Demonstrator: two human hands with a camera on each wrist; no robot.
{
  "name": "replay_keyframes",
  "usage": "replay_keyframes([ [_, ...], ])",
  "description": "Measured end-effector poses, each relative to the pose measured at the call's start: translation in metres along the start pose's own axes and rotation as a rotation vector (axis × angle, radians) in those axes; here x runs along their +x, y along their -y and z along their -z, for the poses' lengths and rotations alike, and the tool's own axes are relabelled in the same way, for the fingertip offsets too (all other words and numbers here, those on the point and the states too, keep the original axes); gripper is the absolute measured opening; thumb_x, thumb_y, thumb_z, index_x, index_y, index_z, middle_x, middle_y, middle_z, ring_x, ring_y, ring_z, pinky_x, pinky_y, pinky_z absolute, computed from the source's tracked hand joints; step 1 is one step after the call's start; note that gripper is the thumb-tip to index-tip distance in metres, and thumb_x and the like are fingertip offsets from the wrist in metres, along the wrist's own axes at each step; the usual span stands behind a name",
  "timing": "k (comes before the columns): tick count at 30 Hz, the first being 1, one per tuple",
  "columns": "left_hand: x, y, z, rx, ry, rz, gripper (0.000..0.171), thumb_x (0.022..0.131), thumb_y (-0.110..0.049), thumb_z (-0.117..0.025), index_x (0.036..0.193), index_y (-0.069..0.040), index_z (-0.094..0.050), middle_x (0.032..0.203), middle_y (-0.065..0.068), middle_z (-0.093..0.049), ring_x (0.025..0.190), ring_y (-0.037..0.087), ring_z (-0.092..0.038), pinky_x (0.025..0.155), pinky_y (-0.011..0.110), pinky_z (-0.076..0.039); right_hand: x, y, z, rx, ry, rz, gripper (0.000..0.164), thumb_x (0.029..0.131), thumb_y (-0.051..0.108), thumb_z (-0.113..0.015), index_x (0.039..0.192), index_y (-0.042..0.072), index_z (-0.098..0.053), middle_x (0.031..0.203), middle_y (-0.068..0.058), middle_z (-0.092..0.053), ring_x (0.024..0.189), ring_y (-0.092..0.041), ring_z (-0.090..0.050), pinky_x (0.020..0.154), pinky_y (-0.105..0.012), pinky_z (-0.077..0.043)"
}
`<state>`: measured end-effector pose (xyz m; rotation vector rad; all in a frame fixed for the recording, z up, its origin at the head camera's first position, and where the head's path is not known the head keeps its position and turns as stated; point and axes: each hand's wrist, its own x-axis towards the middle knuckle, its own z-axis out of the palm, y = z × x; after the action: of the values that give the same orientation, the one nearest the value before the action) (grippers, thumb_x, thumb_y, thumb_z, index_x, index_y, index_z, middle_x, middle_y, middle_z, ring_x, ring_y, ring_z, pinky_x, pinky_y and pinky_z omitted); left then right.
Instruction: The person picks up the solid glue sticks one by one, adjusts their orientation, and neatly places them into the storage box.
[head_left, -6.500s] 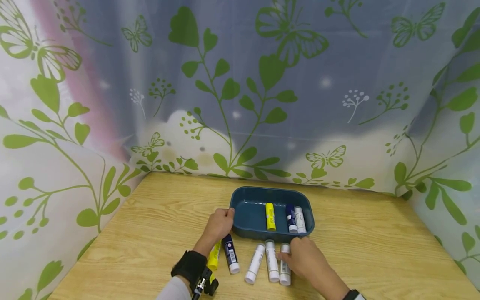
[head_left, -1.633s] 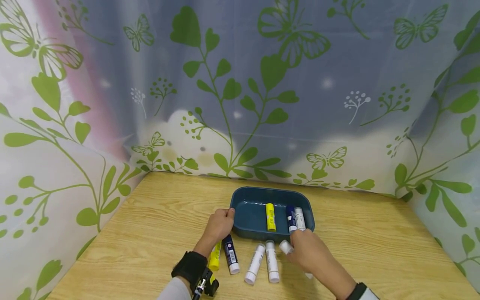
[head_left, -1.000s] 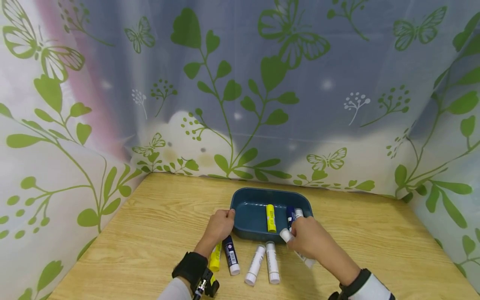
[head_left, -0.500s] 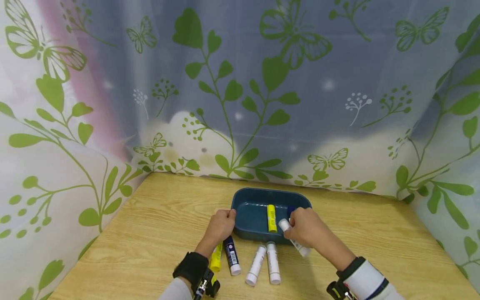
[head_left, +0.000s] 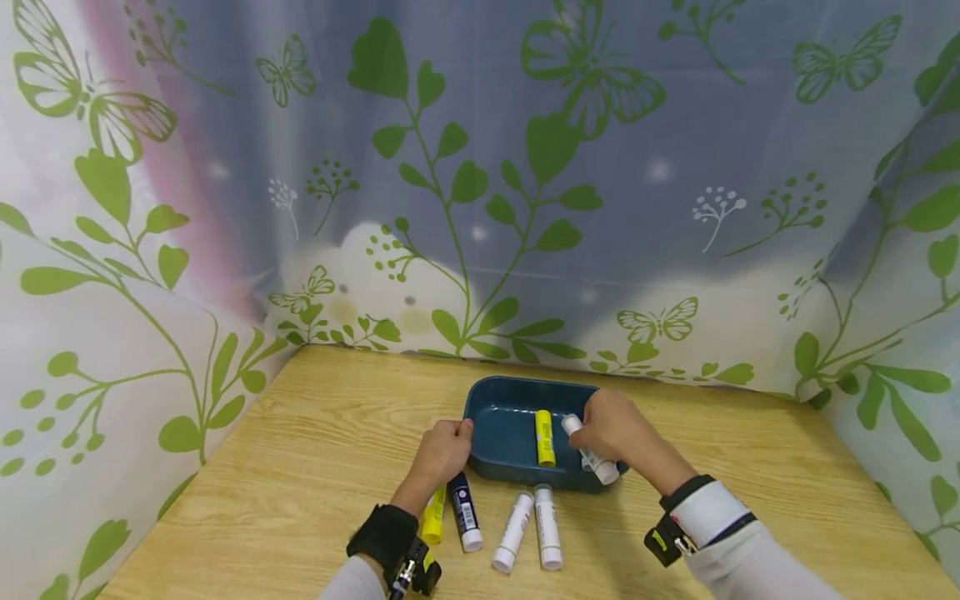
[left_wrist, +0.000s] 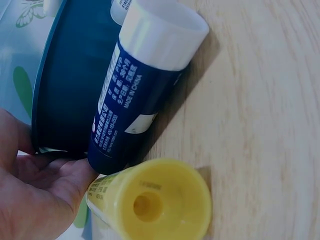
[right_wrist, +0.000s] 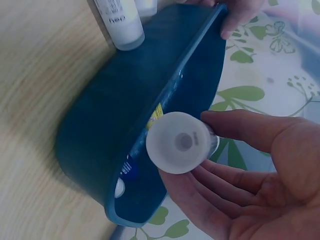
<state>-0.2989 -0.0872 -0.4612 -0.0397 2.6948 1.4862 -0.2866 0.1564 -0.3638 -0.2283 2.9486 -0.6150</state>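
My left hand (head_left: 438,458) grips the left rim of a dark teal tray (head_left: 510,477), thumb over the edge. Pinched between the thumb and fingers of my right hand (head_left: 618,429) is a white glue stick (head_left: 600,465), tilted above the tray's right part. Its round end (right_wrist: 172,145) faces the right wrist camera. A yellow glue stick (head_left: 544,437) lies inside the tray. A navy glue stick (right_wrist: 128,167) and a white one (right_wrist: 119,188) in there are mostly hidden. Beside my left hand lie a navy glue stick (left_wrist: 135,100) and a yellow glue stick (left_wrist: 160,200).
Two white glue sticks (head_left: 513,533) lie on the wooden table (head_left: 337,417) in front of the tray. A patterned curtain (head_left: 480,208) with green leaves and butterflies encloses the back and sides.
My right hand has lifted the white glue stick off the table and carried it up over the tray's right side. The left hand keeps its hold on the rim.
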Motion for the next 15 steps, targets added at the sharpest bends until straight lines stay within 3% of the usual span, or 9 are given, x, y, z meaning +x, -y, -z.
replay_keyframes([
  [10, 0.0, 0.0, 0.001, 0.002, -0.003, 0.012, 0.042, 0.11, -0.028, -0.041, 0.075, -0.01, -0.055, 0.066, 0.001, -0.044, 0.061, 0.018, -0.048, 0.059, 0.029, -0.037, 0.022, 0.005, 0.006, 0.01, 0.02, -0.06, 0.041, 0.086, 0.017, -0.075, 0.051, 0.011, -0.055, 0.044, 0.002, -0.043, 0.044, -0.019, -0.059, 0.047, -0.027, -0.048],
  [15, -0.001, -0.001, 0.001, -0.011, 0.008, 0.026, 0.042, 0.11, -0.028, -0.041, 0.079, -0.007, -0.058, 0.067, 0.001, -0.042, 0.062, 0.018, -0.048, 0.06, 0.029, -0.037, 0.028, 0.004, 0.005, 0.019, 0.033, -0.079, 0.028, 0.087, 0.017, -0.075, 0.065, 0.003, -0.068, 0.053, -0.006, -0.06, 0.052, -0.023, -0.066, 0.052, -0.031, -0.054],
])
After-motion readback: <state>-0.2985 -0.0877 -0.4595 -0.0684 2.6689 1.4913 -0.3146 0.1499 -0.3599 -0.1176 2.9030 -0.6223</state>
